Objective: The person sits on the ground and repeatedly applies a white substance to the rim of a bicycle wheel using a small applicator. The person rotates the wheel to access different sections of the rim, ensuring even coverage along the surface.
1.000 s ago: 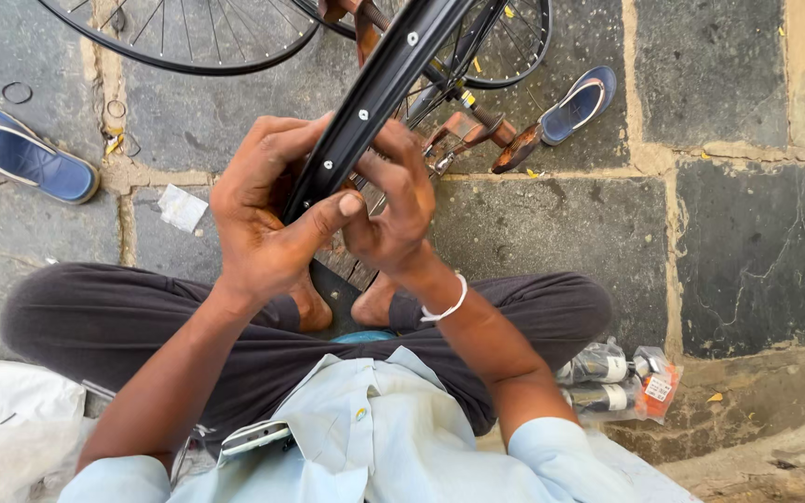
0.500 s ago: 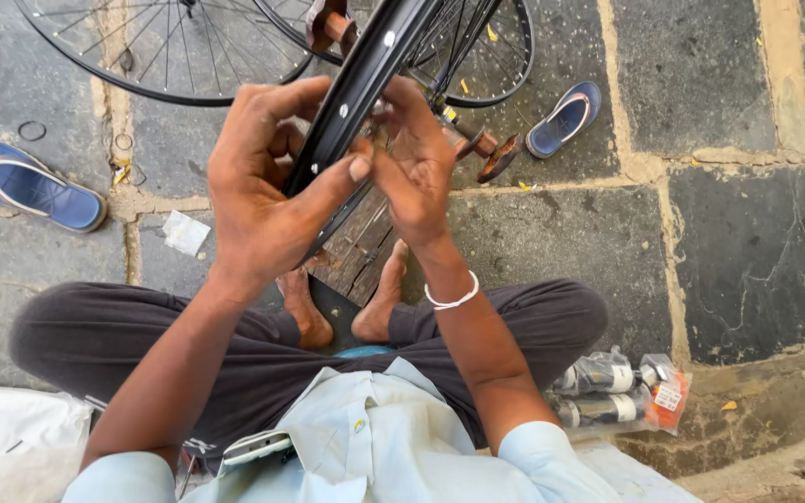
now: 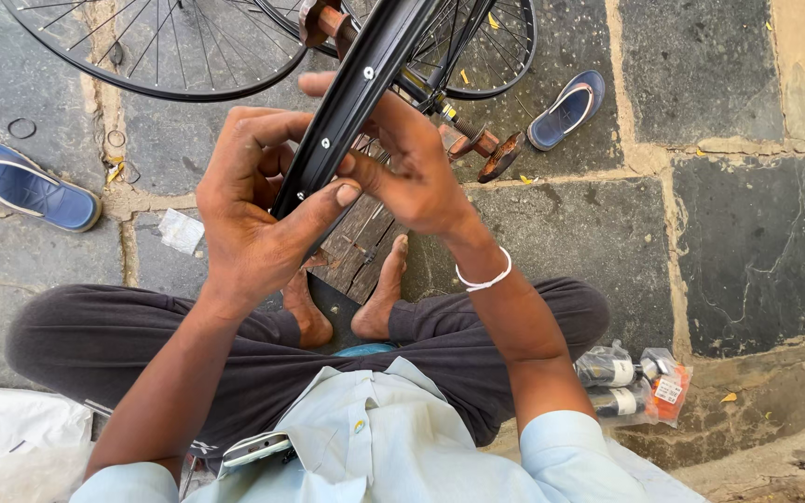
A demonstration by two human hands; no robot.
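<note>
I sit cross-legged on stone paving with a black bicycle wheel rim (image 3: 365, 84) standing edge-on in front of me. My left hand (image 3: 258, 210) wraps around the rim from the left, thumb pressed on its inner face. On the rim's right side my right hand (image 3: 412, 168) grips it too, fingers curled over it, a white band on the wrist. Small spoke nipples dot the rim's inner face. My bare feet (image 3: 347, 303) rest on a wooden board (image 3: 361, 247) under the rim.
Spoked wheels (image 3: 156, 47) lie at the top. One blue sandal (image 3: 25, 182) lies left, another (image 3: 566, 107) upper right. Packaged small bottles (image 3: 626, 382) sit by my right knee. A rusty hub part (image 3: 486, 149) lies near the board. White sacking (image 3: 16, 442) is bottom left.
The view has drifted so the rim and both hands sit lower and more central. My hands have shifted slightly along the rim while keeping hold of it.
</note>
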